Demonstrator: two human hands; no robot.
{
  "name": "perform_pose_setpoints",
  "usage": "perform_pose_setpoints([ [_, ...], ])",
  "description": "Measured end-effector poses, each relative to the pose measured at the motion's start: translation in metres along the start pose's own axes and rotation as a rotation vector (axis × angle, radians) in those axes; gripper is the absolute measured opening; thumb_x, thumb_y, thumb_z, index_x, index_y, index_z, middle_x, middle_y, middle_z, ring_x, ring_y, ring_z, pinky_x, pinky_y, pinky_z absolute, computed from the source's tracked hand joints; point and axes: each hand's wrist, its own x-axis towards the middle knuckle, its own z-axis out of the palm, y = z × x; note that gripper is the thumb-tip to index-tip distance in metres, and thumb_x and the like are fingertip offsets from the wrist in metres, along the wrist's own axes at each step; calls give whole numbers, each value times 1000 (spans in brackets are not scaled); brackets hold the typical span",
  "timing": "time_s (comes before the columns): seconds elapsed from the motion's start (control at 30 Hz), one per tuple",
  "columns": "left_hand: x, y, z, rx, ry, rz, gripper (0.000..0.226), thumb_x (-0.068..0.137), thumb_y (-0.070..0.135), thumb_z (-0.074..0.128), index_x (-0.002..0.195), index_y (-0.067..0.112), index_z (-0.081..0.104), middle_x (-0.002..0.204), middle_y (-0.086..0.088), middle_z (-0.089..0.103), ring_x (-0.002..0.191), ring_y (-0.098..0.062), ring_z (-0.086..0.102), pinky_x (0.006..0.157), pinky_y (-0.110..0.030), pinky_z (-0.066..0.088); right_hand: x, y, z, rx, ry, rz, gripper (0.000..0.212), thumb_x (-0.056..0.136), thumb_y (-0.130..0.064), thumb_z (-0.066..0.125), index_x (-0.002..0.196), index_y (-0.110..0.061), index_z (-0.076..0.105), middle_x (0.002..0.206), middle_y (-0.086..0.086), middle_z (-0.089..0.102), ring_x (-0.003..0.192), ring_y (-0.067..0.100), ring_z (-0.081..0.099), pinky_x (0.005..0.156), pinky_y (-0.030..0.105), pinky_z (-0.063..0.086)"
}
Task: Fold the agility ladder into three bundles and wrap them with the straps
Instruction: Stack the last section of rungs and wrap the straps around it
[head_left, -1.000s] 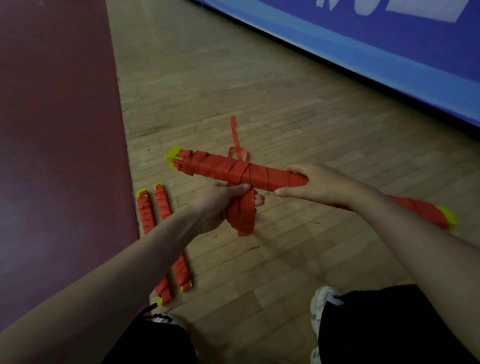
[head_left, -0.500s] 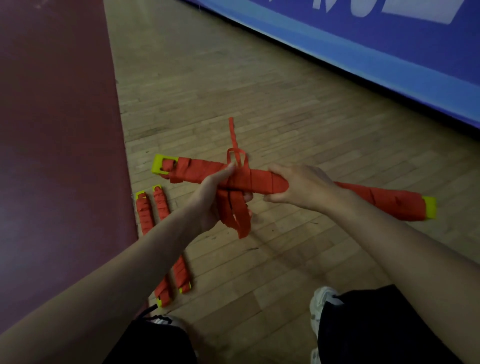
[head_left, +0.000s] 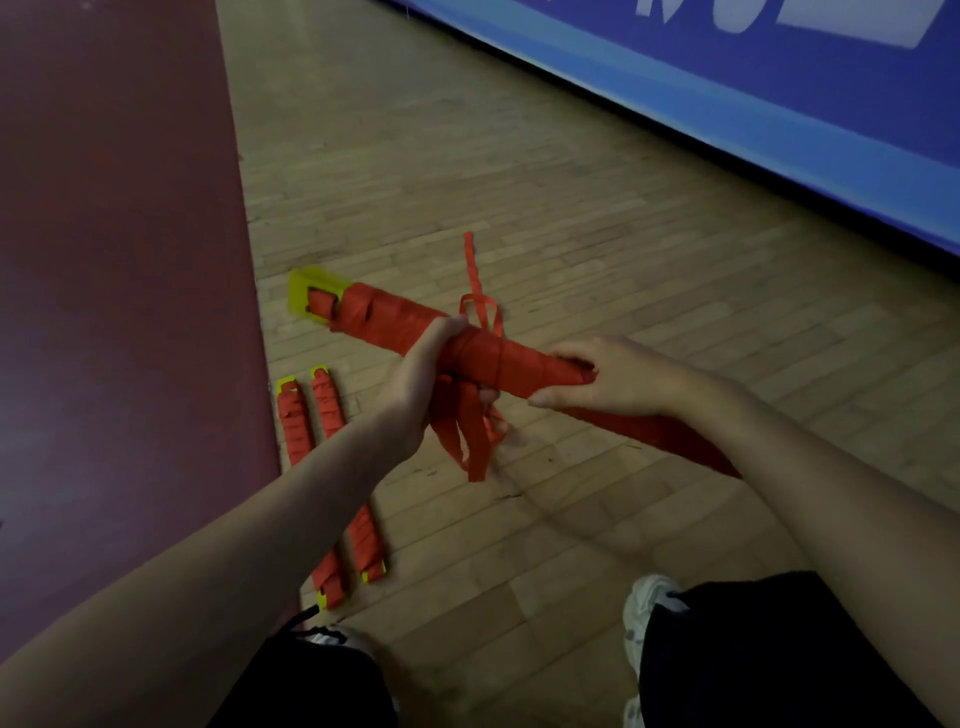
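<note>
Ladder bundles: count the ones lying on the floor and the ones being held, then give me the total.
2 floor bundles
1 held bundle, gripped by the left hand and the right hand
Total: 3

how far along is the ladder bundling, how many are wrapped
Done: two wrapped bundles lie side by side on the floor. In hand: the third bundle, gripped at its middle by the left hand and further along by the right hand, partly wound. Left: its loose straps hang below and need winding and securing.
</note>
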Motion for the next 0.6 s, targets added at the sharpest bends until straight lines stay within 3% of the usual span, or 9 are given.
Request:
perform_pose_setpoints([
  [0.1,1,-1,0,34,-68,70,48,89,45,54,103,1,69,79,-23,69,62,-26,66,54,-29,53,-7,7,-4,374,-325,195,53,69,-66,65,101,-25,67,89,3,72,85,19,70,80,35,54],
  [0.2,1,-1,0,42,-133,103,46,91,43,50,95,2,68,75,-24,66,59,-28,64,54,-29,51,-11,5,-3,585,-499,248,59,75,-59,67,107,-10,64,77,9,67,67,20,67,66,32,54],
  [0.33,3,-1,-2,-3,-175,73,43,94,40,46,87,3,67,69,-22,65,55,-26,63,53,-30,53,-10,5,-4,661,-499,280,46,87,-54,54,99,-10,62,64,1,55,51,10,50,50,22,43],
  [0.53,7,-8,-5,57,-292,25,56,84,56,51,95,5,71,80,-19,68,63,-26,68,59,-32,56,-10,27,8,937,-363,388,27,101,-26,42,88,-10,59,71,2,57,51,9,53,46,20,43],
  [0.6,8,-10,-7,62,-324,25,53,83,50,53,101,3,69,85,-15,71,72,-23,70,60,-30,57,-9,32,6,918,-345,434,27,101,-26,41,87,-10,59,72,3,57,50,9,53,45,20,42],
])
